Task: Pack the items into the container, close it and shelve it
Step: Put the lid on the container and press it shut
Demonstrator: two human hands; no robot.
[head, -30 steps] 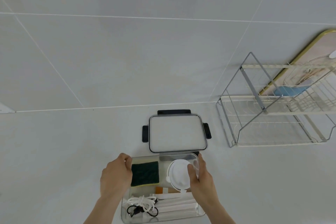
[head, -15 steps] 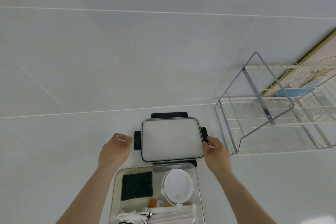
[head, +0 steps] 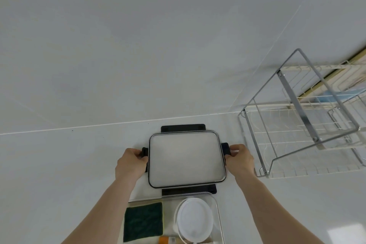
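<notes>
**Both hands on the lid's side clips, container open below**

The lid point(head: 187, 159) is a clear, rounded rectangle with a thin dark rim and four black latch flaps, one on each side. It lies on the white counter point(head: 59, 174), just beyond the far edge of the container point(head: 216, 210); whether it rests flat or is slightly raised cannot be told. The far flap and the near flap stick out past the rim, and the near flap touches or overlaps the container's far wall.

The left hand point(head: 130, 162) is closed around the lid's left edge, with the fingers curled over the left flap. The right hand point(head: 239, 161) grips the right edge in the same way, thumb and fingertips pinched on the right flap. Both forearms reach up from the bottom of the frame on either side of the container.

The container is a clear, open box at the lower edge of the view, partly cut off. Inside, a dark green scouring sponge point(head: 143, 222) with a yellow edge lies at the left. A round white lidded cup point(head: 195, 222) sits at the right. A small orange item point(head: 164, 240) shows between them at the frame's bottom.

A wire dish rack point(head: 297, 138) stands on the counter to the right of the lid, near the right hand.
</notes>
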